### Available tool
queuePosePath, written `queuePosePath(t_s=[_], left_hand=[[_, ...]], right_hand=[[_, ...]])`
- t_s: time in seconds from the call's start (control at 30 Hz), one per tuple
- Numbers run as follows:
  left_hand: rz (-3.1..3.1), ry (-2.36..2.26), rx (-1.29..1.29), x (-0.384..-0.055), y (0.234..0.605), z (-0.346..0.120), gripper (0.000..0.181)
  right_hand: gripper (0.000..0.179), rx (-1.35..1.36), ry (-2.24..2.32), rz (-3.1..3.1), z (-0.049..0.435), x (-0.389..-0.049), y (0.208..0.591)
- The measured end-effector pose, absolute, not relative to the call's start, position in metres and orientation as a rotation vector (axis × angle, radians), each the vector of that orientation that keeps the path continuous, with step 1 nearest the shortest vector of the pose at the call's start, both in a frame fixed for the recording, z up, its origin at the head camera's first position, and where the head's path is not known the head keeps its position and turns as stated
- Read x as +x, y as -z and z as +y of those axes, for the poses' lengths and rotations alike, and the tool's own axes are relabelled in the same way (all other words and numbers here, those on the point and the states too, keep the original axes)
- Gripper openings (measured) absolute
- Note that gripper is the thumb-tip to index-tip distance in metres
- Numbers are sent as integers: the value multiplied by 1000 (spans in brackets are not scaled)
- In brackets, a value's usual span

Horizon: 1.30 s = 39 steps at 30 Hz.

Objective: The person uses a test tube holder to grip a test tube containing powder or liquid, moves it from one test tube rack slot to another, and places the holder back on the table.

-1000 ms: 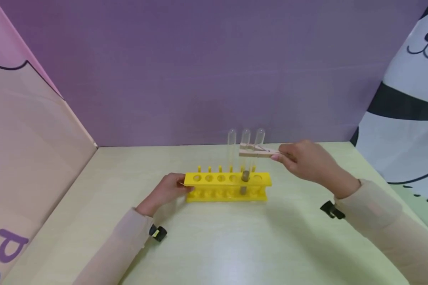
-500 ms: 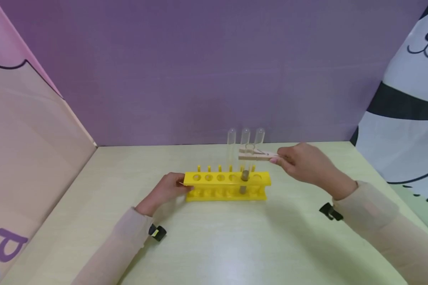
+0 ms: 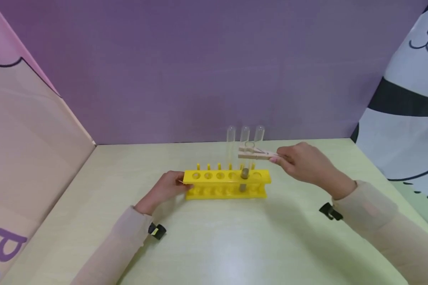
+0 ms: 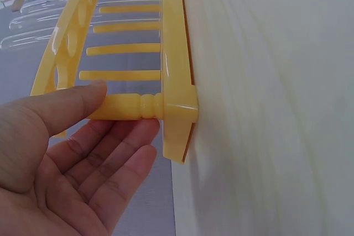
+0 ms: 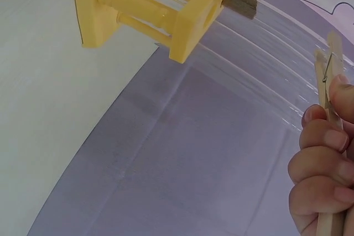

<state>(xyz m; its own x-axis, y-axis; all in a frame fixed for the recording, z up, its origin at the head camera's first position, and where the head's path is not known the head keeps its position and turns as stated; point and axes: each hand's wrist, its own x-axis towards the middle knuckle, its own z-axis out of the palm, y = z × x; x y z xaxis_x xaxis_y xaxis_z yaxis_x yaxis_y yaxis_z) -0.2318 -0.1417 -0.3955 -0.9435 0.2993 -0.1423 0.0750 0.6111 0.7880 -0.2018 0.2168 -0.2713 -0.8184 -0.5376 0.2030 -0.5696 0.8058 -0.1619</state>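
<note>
A yellow test tube rack (image 3: pixel 207 181) stands on the table. My left hand (image 3: pixel 165 188) holds its left end; in the left wrist view the thumb and fingers (image 4: pixel 72 103) are around the end post (image 4: pixel 124 107). My right hand (image 3: pixel 303 162) grips a wooden test tube clamp (image 3: pixel 255 156) by its handle, to the right of the rack. The clamp's front end is around a clear test tube (image 3: pixel 245 174) near its mouth. That tube stands in a hole toward the rack's right end, with greyish-brown contents in its lower part. Whether the clamp squeezes the glass I cannot tell.
Behind the front holes, 3 clear test tubes (image 3: pixel 231 135) are upside down on the rack's pegs, near the clamp. A purple backdrop (image 3: pixel 185 79) rises at the table's (image 3: pixel 214 241) far edge, with printed panels at both sides.
Between the first two frames my right hand and the clamp come slightly lower along the tube; since then they hold still. My left hand stays on the rack.
</note>
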Motion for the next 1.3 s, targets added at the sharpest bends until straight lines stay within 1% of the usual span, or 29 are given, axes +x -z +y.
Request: queuePosePath(t_s=[0.6,0.9,1.3], left_hand=[[2570,-1272,396,-230,393,-142,30],[2568,-1273,359,-230,394,-142,32],[2577,-1246,359,-230,393,-141,32]], right_hand=[[33,852,-352,-2889,216,-201,276],[35,878,-314,-2876,215,-201,278],[32,883,-287,-2896,216,-203,290]])
